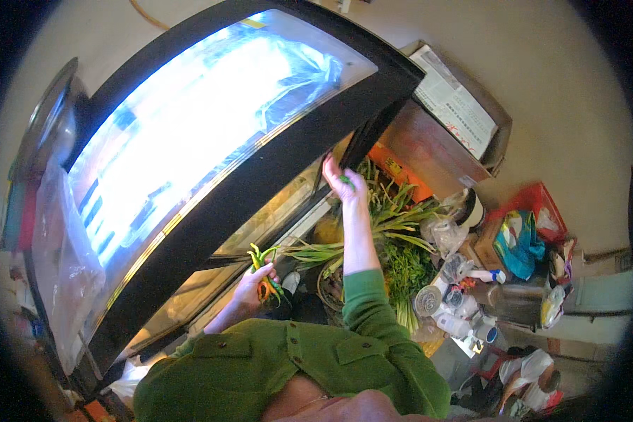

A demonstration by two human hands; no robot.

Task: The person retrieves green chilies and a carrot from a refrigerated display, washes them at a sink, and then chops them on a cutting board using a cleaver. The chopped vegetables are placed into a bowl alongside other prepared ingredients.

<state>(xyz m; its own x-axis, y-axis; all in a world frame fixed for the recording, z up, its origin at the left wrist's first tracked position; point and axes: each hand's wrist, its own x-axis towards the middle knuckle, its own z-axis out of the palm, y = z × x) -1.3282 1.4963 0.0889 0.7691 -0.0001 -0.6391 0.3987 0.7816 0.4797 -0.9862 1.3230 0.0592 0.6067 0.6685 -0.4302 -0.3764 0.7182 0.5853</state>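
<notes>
My left hand (257, 283) is closed around several long chili peppers (264, 289), green, yellow-green and orange, in front of a large appliance with a glass door and lit interior. My right hand (346, 181) is raised near the edge of the black frame of the appliance (232, 179), with something small and green (347, 182) in its palm. Long leafy stalks (316, 252) lie below and beside my right forearm. A heap of leafy green herbs (409, 269) is to the right of that forearm.
A cardboard box (438, 142) with a printed sheet (456, 100) stands at the upper right. Jars and plastic bags (453, 322) crowd the right side, near a red crate (546, 211). A person (527, 374) is at the lower right. Clear plastic sheeting (66, 264) hangs at the left.
</notes>
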